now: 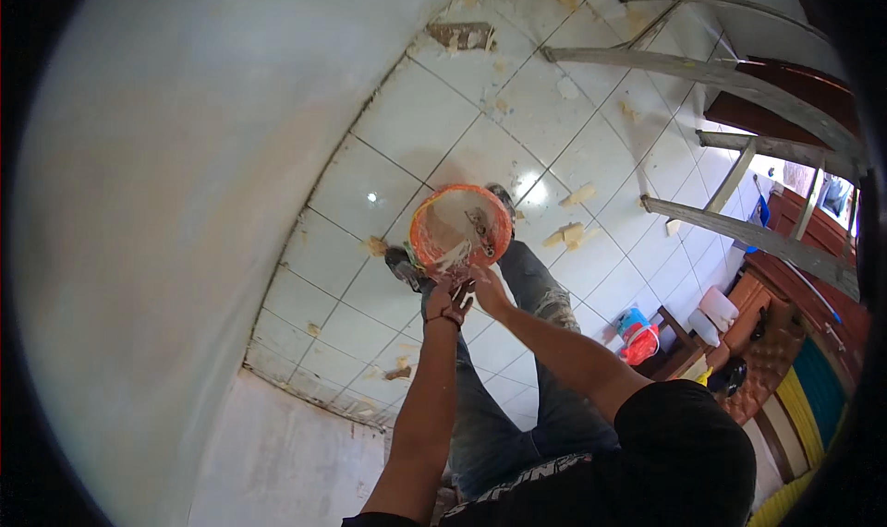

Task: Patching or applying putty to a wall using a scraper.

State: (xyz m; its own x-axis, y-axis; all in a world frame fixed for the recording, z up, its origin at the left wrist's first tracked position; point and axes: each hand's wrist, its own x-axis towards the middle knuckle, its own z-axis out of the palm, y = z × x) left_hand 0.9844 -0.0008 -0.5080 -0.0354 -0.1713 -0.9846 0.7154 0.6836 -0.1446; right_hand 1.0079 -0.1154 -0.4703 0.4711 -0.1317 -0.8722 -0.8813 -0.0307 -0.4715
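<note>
An orange bucket (418, 222) splashed with pale paste sits between my feet on the white tiles, holding grey-white material and what look like metal tools (481, 229). Just below its near rim, my left hand (449, 300), with a dark band at the wrist, has its fingers bent but apart. My right hand (486, 285) is close beside it at the rim; its fingertips overlap the left hand and the bucket, so I cannot make out their grip.
A bare plastered wall (166, 176) runs along the left. Wooden ladder-like frames (721, 222) stand on the right. Tan scraps (573, 235) lie on the tiles (416, 121). A blue-and-red pail (635, 331), pale containers (718, 310) and a brown tufted sofa (758, 379) are at the lower right.
</note>
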